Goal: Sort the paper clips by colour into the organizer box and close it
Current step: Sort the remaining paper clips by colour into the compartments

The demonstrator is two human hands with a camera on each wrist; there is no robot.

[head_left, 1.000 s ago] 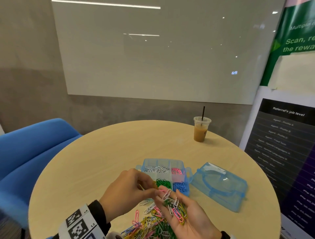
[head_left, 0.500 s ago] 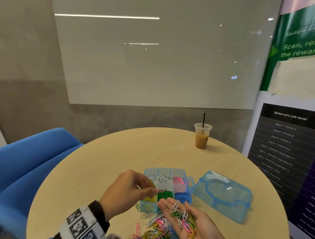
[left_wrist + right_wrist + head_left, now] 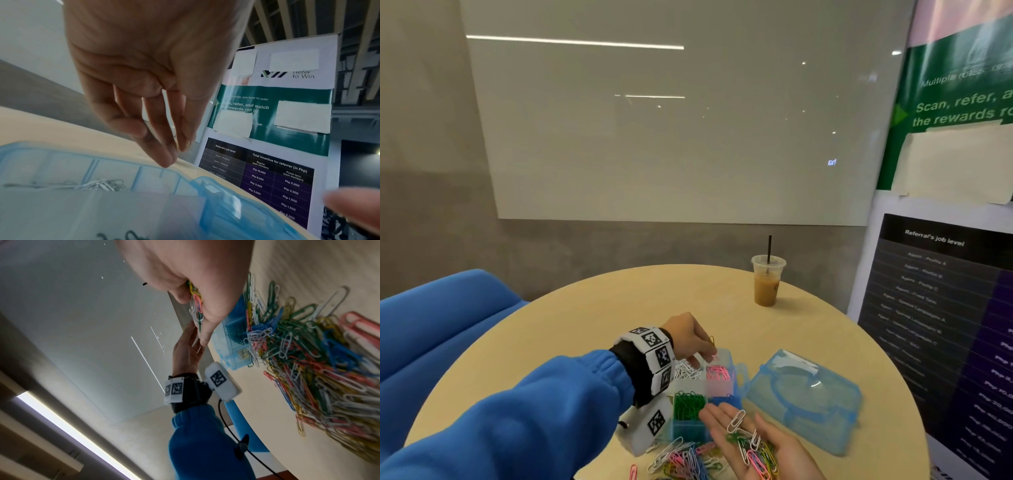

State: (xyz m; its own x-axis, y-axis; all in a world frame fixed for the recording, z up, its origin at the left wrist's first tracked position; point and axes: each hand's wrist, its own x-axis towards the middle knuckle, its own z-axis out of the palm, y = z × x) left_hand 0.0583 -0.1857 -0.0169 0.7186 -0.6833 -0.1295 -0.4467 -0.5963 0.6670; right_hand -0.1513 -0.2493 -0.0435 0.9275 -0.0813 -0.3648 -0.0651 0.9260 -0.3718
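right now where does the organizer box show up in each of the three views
Head: organizer box sits low and centre on the table, under the left hand.
Left wrist: it fills the lower left, rim below the fingertips.
Right wrist: right of centre, wall, beside the loose clip pile.
Shared landmark: the left hand, also seen in the right wrist view.

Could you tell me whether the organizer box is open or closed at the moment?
Open. The organizer box shows its compartments of sorted clips uncovered, and its lid lies flat on the table to the right of the box.
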